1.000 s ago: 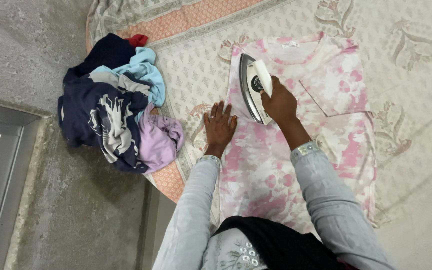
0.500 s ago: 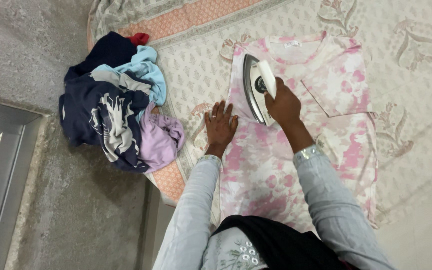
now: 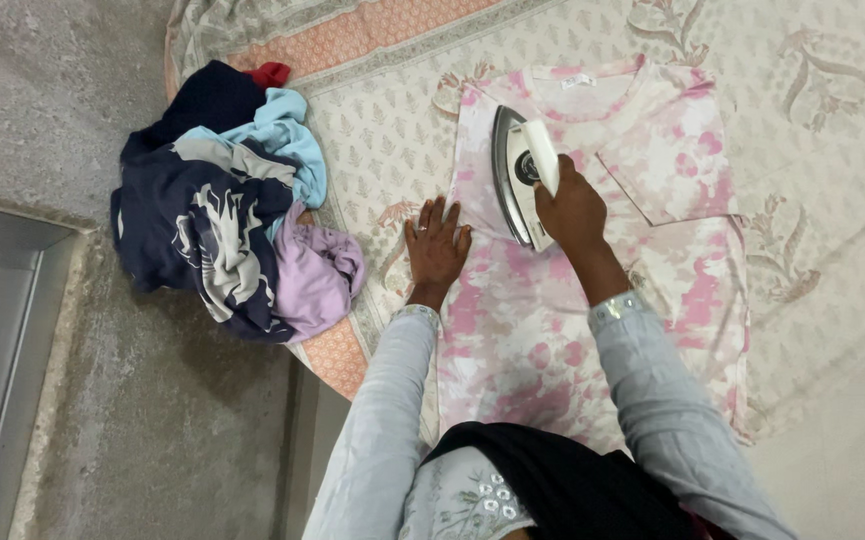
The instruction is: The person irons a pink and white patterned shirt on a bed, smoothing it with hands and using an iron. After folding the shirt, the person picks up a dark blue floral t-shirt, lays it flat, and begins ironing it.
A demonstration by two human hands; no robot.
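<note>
Two hands out, right hand (image 3: 572, 205) gripping iron (image 3: 517, 175), left hand (image 3: 436, 250) seemingly flat on shirt (image 3: 592, 300)

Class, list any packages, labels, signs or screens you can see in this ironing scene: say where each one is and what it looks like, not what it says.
Neck label: a small white rectangle sewn inside the collar of the pink-and-white shirt, at the top of the garment, just beyond the iron; its print is too small to make out.
No packages, signs or screens are in view.
</note>
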